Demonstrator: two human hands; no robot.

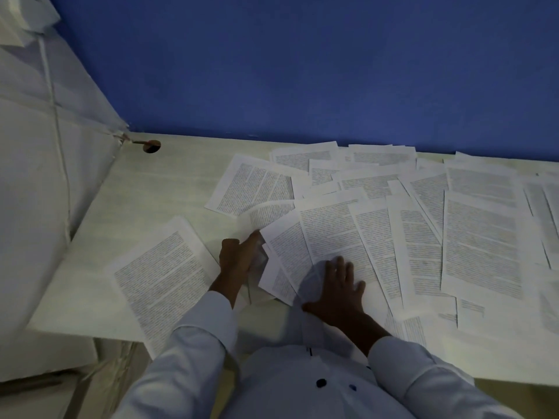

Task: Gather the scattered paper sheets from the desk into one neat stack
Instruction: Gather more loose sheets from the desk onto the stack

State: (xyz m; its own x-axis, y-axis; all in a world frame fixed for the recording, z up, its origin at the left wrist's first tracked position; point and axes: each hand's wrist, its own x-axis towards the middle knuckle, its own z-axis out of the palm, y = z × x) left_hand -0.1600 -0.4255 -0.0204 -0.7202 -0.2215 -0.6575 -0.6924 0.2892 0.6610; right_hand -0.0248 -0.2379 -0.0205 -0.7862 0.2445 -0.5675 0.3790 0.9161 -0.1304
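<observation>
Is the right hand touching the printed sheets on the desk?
Touching. The head view shows the right hand lying flat, fingers spread, on the overlapping printed sheets.

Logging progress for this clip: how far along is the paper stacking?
Early. Done: no neat stack in view. In hand: the left hand grips a few sheets by their edge; the right hand presses flat on the scattered sheets. Left: those fan across the desk to the right, and a lone sheet lies at the near left edge.
</observation>
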